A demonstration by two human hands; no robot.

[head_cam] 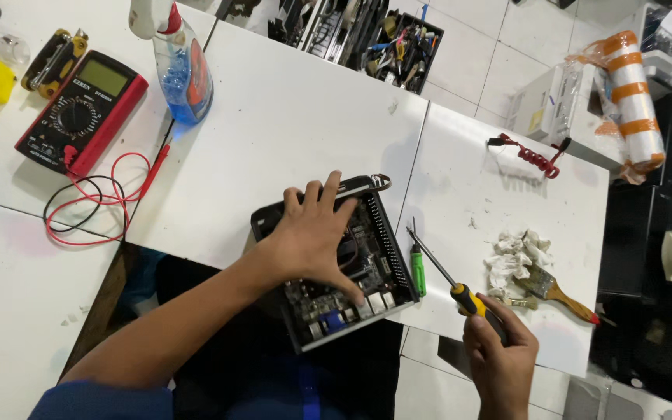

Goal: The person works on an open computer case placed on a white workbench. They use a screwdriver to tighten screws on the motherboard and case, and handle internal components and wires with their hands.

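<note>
My left hand (314, 237) lies flat with spread fingers on top of an open small black computer case (386, 257), covering most of its circuit board; the ports show at the near end. My right hand (499, 354) grips a screwdriver (441, 271) by its yellow and black handle, the thin shaft pointing up and left, its tip just right of the case. A green screwdriver (418, 271) lies on the white table (289, 117) beside the case.
A red multimeter (83, 109) with red and black leads sits at the left, a blue spray bottle (184, 66) behind. Crumpled white tissue (515, 257), a paint brush (558, 293) and a red coiled cable (534, 158) lie to the right. A tool bin (402, 43) stands behind.
</note>
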